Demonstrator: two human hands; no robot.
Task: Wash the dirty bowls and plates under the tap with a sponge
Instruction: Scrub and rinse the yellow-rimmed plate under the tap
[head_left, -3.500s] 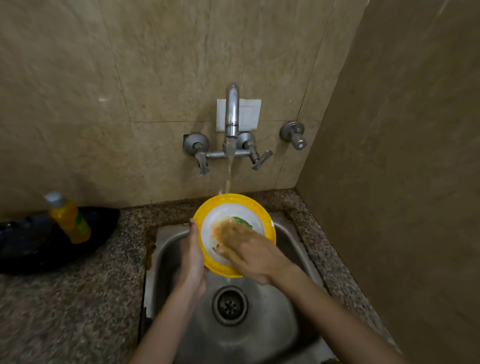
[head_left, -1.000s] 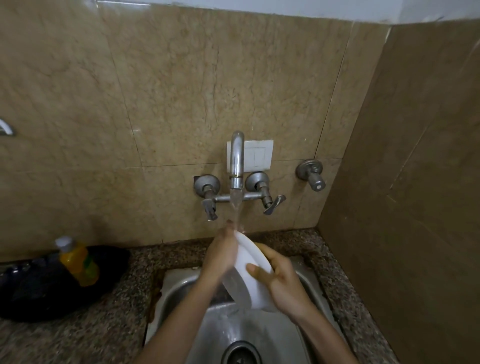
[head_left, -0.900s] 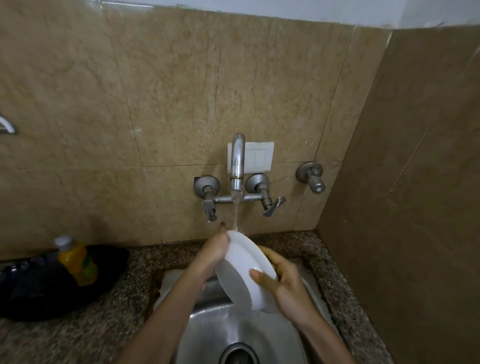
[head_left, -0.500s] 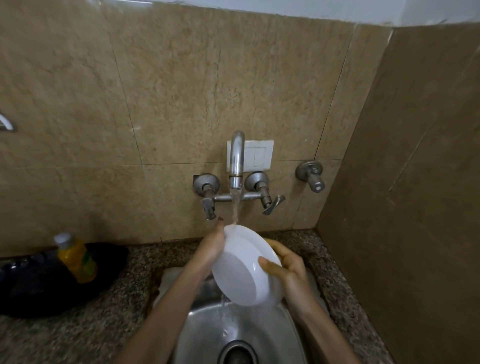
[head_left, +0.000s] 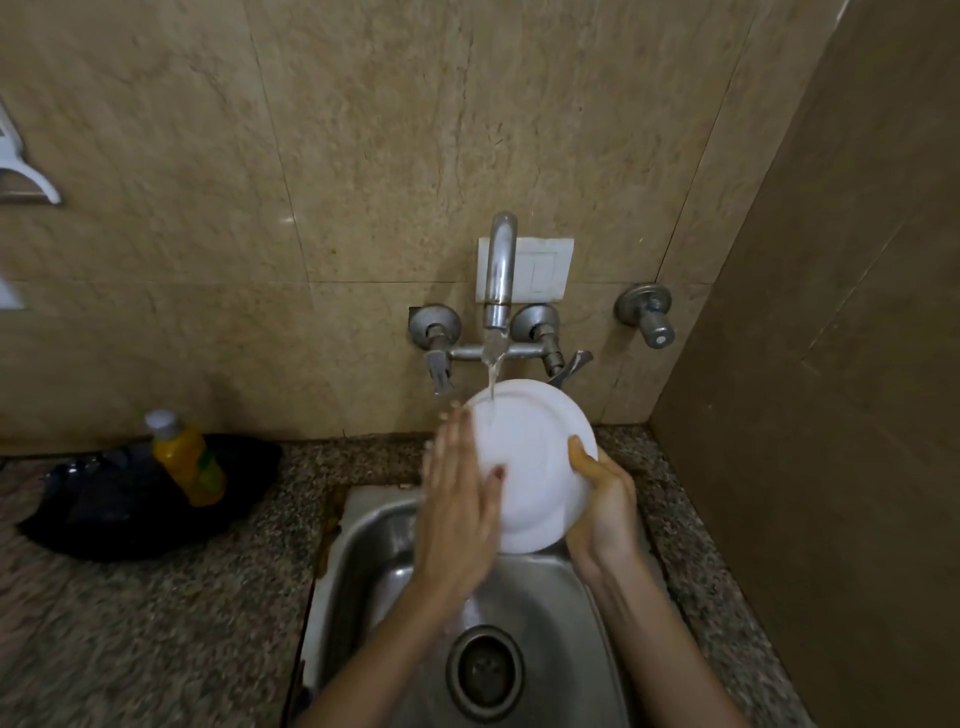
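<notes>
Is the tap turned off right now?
No, water runs from the tap onto the top edge of the white plate.

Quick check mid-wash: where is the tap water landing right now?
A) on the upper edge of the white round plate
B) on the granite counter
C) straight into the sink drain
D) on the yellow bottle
A: the stream from the curved steel tap meets the white round plate near its top edge, while the right hand grips its rim.

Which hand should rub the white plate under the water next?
Probably left. The left hand lies flat on the plate under the tap, free to rub; the right hand grips the rim to steady it.
</notes>
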